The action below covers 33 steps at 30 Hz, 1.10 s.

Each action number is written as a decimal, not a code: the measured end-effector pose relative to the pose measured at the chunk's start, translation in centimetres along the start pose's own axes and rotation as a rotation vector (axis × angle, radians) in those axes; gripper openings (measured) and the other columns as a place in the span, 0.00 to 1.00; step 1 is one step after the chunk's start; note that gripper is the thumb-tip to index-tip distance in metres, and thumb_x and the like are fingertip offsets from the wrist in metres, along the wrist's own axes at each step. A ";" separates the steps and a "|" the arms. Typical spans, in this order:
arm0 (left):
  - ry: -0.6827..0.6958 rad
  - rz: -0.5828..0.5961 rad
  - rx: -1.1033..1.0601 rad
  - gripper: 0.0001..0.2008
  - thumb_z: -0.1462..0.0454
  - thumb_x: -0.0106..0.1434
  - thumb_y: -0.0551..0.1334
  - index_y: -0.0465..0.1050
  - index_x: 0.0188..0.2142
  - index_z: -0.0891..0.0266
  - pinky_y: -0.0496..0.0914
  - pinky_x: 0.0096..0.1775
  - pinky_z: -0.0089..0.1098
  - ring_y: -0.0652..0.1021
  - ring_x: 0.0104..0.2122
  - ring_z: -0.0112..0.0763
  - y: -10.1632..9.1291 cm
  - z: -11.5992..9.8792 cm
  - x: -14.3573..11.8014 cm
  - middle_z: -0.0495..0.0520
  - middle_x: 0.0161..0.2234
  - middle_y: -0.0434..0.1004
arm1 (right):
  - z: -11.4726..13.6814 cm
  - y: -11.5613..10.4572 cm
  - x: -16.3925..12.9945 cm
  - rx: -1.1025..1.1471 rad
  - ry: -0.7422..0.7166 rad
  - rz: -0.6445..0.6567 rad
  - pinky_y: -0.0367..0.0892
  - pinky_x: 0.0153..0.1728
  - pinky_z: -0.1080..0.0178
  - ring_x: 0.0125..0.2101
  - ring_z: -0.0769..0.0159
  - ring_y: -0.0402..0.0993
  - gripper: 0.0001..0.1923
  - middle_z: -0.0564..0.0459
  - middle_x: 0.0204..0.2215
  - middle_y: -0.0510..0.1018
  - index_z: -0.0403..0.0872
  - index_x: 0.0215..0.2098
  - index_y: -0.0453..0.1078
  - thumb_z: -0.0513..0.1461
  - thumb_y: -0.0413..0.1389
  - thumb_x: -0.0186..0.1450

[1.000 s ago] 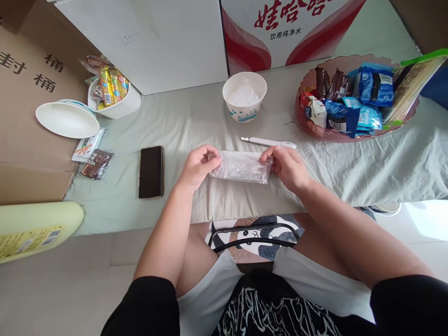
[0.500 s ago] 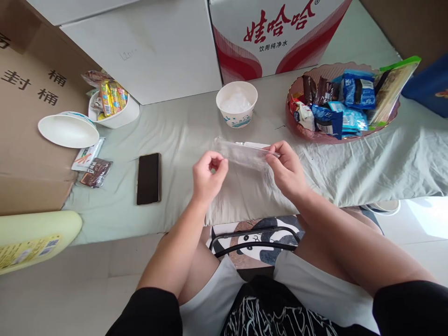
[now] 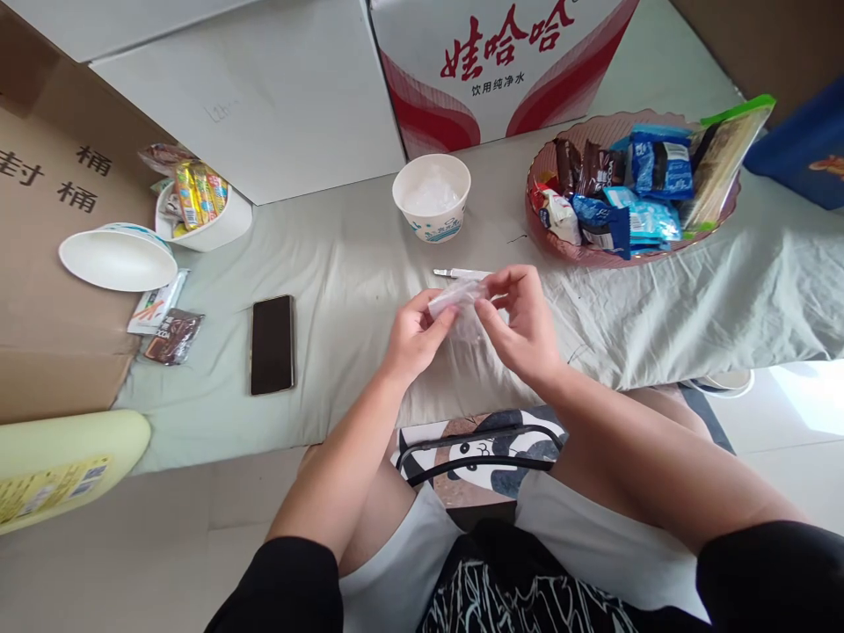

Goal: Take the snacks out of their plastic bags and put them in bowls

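Between my two hands is a clear plastic bag [image 3: 460, 296], folded and bunched together above the cloth. My left hand [image 3: 418, 334] pinches its left part with thumb and fingers. On the other side, my right hand [image 3: 524, 327] is closed on the bag's right part, thumb against fingertips. Just beyond the bag, a slim white pen-like tool [image 3: 454, 273] lies on the cloth, its right end hidden behind my right hand. Farther back stands a white paper bowl [image 3: 432, 211] with crumpled clear plastic inside.
A pink bowl [image 3: 542, 230] of packaged snacks stands at right. To the left are a phone [image 3: 272, 345], snack packets [image 3: 172, 336], a tilted paper bowl [image 3: 119, 261] and a white snack container [image 3: 217, 227]. A Wahaha carton [image 3: 491, 114] and white box [image 3: 264, 114] line the back.
My hands have come closer together, the left moving right, and the stretched bag is now gathered into a smaller fold. More of the white pen-like tool's left end shows. The view has shifted slightly.
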<state>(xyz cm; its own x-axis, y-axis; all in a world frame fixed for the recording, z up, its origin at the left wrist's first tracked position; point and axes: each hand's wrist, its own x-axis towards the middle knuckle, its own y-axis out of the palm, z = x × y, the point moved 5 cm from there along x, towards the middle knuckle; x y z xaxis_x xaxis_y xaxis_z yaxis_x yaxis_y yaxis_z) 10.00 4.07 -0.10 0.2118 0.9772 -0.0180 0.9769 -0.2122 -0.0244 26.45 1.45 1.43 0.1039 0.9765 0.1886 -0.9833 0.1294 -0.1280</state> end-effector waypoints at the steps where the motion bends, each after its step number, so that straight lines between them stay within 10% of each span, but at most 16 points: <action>1: 0.009 -0.016 -0.010 0.24 0.41 0.58 0.72 0.78 0.34 0.59 0.68 0.30 0.30 0.72 0.27 0.28 -0.2 -0.1 0.0 0.49 0.27 0.73 | -0.1 -0.2 0.2 -0.020 0.004 -0.033 0.69 0.46 0.54 0.46 0.58 0.73 0.20 0.48 0.48 0.74 0.53 0.49 0.60 0.47 0.63 0.64; 4: 0.007 0.030 -0.065 0.23 0.43 0.57 0.73 0.78 0.33 0.60 0.68 0.30 0.29 0.71 0.27 0.27 -0.2 0.0 0.0 0.48 0.26 0.72 | -1.0 0.3 0.5 0.043 0.110 0.104 0.71 0.41 0.54 0.43 0.57 0.75 0.32 0.48 0.46 0.77 0.52 0.55 0.58 0.49 0.67 0.59; 9: -0.084 -0.005 0.008 0.22 0.50 0.50 0.78 0.76 0.35 0.60 0.70 0.32 0.29 0.74 0.29 0.29 -0.9 0.7 -0.4 0.48 0.29 0.76 | -1.5 0.7 0.6 0.084 0.176 0.160 0.64 0.32 0.60 0.27 0.67 0.68 0.23 0.60 0.28 0.73 0.51 0.53 0.60 0.42 0.59 0.61; 18: 0.232 -0.729 0.543 0.13 0.68 0.53 0.67 0.61 0.25 0.58 0.60 0.30 0.27 0.63 0.25 0.25 -6.2 -3.9 1.2 0.41 0.23 0.58 | 0.3 0.4 2.0 0.182 0.155 0.157 0.65 0.35 0.59 0.30 0.65 0.74 0.14 0.55 0.34 0.79 0.51 0.46 0.61 0.42 0.53 0.62; 23: 0.426 -0.539 0.821 0.17 0.73 0.51 0.65 0.56 0.23 0.57 0.58 0.33 0.31 0.60 0.27 0.29 -3.4 -10.2 10.1 0.44 0.23 0.55 | 0.7 0.7 2.4 0.186 0.169 0.216 0.64 0.36 0.59 0.30 0.64 0.73 0.10 0.57 0.32 0.78 0.51 0.43 0.61 0.41 0.52 0.63; 28: 0.009 -0.151 1.412 0.14 0.70 0.52 0.67 0.61 0.23 0.57 0.59 0.36 0.34 0.68 0.32 0.35 0.5 -11.5 18.0 0.48 0.22 0.58 | 1.3 -0.2 2.6 0.135 0.152 0.256 0.62 0.38 0.60 0.32 0.64 0.72 0.05 0.57 0.30 0.76 0.51 0.39 0.61 0.38 0.50 0.64; 33: -0.447 0.250 1.576 0.10 0.70 0.53 0.67 0.66 0.25 0.59 0.62 0.38 0.34 0.68 0.31 0.31 3.1 -10.2 19.6 0.46 0.21 0.61 | 1.4 -0.9 2.9 0.124 0.167 0.265 0.61 0.36 0.61 0.32 0.64 0.72 0.04 0.58 0.28 0.75 0.51 0.39 0.62 0.38 0.50 0.65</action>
<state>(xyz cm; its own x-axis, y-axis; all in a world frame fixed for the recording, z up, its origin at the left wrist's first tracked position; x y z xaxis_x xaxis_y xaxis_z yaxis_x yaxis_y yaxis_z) 17.47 22.71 9.69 0.0529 0.8977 -0.4374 -0.1229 -0.4288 -0.8950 27.45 3.88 3.47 -0.1453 0.9894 0.0014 -0.9889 -0.1452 -0.0300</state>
